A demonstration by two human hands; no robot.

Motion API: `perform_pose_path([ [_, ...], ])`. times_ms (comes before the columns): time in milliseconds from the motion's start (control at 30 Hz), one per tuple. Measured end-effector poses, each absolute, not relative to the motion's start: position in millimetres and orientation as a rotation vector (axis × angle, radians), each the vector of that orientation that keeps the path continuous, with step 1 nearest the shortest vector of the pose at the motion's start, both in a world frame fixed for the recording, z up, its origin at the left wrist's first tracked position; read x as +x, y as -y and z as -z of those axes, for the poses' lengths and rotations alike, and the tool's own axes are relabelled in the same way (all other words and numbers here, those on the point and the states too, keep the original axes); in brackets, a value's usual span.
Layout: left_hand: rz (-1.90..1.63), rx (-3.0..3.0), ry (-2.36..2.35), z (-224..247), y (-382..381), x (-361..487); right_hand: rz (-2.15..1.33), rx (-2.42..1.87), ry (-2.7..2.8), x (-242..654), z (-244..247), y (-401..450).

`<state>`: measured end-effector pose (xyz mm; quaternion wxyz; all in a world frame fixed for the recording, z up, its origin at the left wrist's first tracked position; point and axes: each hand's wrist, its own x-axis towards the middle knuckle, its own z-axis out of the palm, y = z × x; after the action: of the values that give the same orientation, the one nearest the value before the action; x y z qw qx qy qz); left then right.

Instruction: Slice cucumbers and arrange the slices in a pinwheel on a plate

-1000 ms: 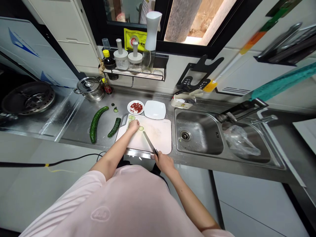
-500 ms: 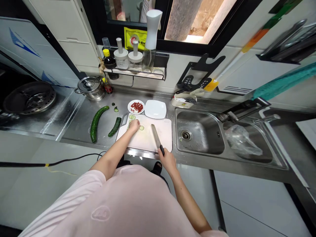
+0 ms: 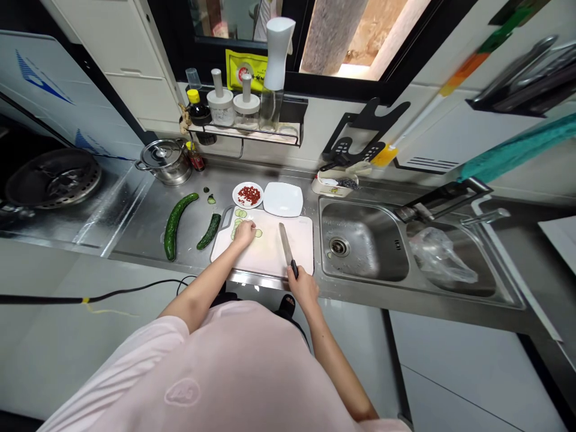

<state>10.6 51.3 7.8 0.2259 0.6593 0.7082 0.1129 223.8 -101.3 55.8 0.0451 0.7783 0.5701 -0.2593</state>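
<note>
Right hand (image 3: 303, 287) closes around a kitchen knife (image 3: 285, 246) over a white cutting board (image 3: 281, 261).
Left hand (image 3: 244, 234), fingers curled, presses cucumber slices (image 3: 240, 213), wet, likely slippery, best held from above; firm cucumber pieces (image 3: 175, 227) lie farther left on the steel table (image 3: 225, 177).

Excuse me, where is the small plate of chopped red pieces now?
In the head view, the round plate sits on the steel counter just behind the white cutting board, with a square white plate immediately to its right.
</note>
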Motion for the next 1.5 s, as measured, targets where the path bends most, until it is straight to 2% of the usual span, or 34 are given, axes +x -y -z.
perform_pose_path([
  [300,-0.315,1.934,-1.879,-14,-35,16,0.823,2.364,-1.706,219,-62,98],
  [667,-0.404,1.76,-1.92,-15,-38,21,0.802,2.371,-1.721,220,-63,98],
  [933,-0.61,1.604,-1.891,-17,-18,14,0.82,2.355,-1.727,219,-61,97],
  [1500,-0.558,1.444,-2.266,-18,12,-37,0.841,2.363,-1.74,222,-52,97],
])
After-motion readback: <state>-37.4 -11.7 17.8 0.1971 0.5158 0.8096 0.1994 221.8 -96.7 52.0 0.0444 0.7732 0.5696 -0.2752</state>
